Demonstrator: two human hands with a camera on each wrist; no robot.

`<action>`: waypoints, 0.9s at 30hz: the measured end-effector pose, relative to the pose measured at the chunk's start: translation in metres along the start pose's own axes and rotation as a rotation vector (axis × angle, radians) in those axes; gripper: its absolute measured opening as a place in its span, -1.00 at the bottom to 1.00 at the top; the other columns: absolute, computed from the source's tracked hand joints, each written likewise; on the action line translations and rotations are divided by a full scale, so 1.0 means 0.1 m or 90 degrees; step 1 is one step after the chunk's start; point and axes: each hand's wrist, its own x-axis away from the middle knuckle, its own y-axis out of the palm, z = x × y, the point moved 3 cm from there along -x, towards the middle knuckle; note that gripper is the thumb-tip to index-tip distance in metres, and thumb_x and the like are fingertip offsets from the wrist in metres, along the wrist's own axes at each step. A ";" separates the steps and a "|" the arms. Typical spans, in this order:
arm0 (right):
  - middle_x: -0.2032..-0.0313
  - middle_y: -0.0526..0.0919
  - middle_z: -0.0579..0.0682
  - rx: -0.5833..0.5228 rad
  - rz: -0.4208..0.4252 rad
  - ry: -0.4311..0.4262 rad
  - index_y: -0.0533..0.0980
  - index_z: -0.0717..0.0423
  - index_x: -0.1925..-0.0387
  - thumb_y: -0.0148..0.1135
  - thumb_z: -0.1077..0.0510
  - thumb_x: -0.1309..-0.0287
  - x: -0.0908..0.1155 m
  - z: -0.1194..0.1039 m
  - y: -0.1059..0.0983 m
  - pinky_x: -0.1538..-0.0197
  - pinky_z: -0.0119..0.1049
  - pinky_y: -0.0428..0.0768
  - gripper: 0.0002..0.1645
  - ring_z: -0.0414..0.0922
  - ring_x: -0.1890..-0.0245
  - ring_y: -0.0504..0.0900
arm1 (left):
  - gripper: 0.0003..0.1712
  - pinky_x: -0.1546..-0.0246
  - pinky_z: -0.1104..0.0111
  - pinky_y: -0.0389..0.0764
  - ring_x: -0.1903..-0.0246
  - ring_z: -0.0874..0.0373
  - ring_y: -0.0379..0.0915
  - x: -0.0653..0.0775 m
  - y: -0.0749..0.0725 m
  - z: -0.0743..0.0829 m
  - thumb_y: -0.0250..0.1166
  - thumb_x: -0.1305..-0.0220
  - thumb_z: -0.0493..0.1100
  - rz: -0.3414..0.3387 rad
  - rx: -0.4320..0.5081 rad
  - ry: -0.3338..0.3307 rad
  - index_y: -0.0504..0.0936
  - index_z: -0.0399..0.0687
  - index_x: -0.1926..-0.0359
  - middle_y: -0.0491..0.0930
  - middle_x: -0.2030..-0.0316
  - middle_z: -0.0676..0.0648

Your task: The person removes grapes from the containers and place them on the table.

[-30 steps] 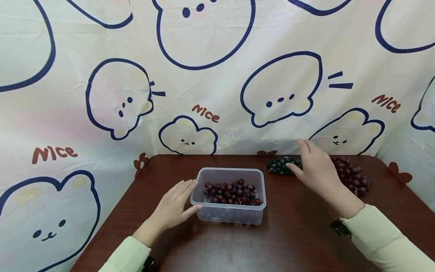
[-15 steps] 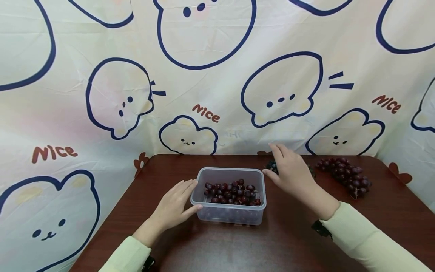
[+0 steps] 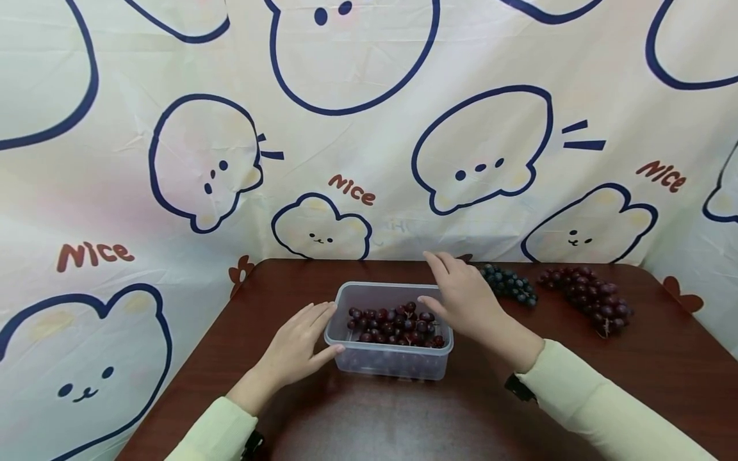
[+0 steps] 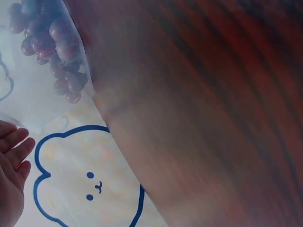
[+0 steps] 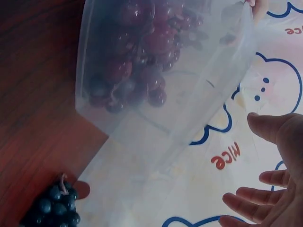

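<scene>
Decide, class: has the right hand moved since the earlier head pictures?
Yes, leftward: the right hand was right of the plastic container and now overlaps its far right corner.

The container (image 3: 369,362) lies accessible from above between the hands (image 3: 296,346) (image 3: 464,298), its walls (image 3: 412,367) blocking the sides.

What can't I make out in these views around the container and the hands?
- Head: the container's far right corner, hidden behind the right hand.
- Head: the left end of the dark grapes, also behind the right hand.
- Head: the lowest red grapes, blurred by the cloudy front wall.
- Left wrist: the rest of the left hand, cut off by the left edge.
</scene>
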 end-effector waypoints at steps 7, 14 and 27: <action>-0.05 0.53 0.20 -0.042 -0.041 -0.017 0.31 0.27 -0.30 0.46 -0.08 -0.06 -0.07 -0.11 0.14 0.01 0.01 0.59 -0.10 0.10 0.01 0.56 | -0.10 -0.31 0.08 0.26 -0.20 -0.07 0.39 -0.01 0.00 0.00 -0.01 -0.33 0.41 -0.005 0.001 -0.005 0.47 -0.32 -0.25 0.48 -0.20 -0.23; -0.05 0.54 0.17 -0.058 -0.079 -0.050 0.33 0.26 -0.29 0.45 -0.07 -0.07 -0.12 -0.19 0.29 0.06 -0.07 0.61 -0.13 0.06 0.03 0.58 | -0.09 -0.31 0.08 0.26 -0.21 -0.07 0.39 -0.01 0.00 0.00 -0.04 -0.34 0.41 -0.001 0.000 0.002 0.47 -0.33 -0.24 0.48 -0.19 -0.24; -0.16 0.47 0.13 -0.082 -0.238 -0.080 0.31 0.18 -0.33 0.37 -0.10 -0.15 -0.16 -0.28 0.51 0.07 -0.08 0.62 -0.17 0.04 -0.04 0.54 | -0.11 -0.31 0.06 0.26 -0.22 -0.07 0.37 0.00 0.01 -0.01 0.03 -0.32 0.39 -0.007 0.000 -0.008 0.45 -0.32 -0.26 0.47 -0.20 -0.24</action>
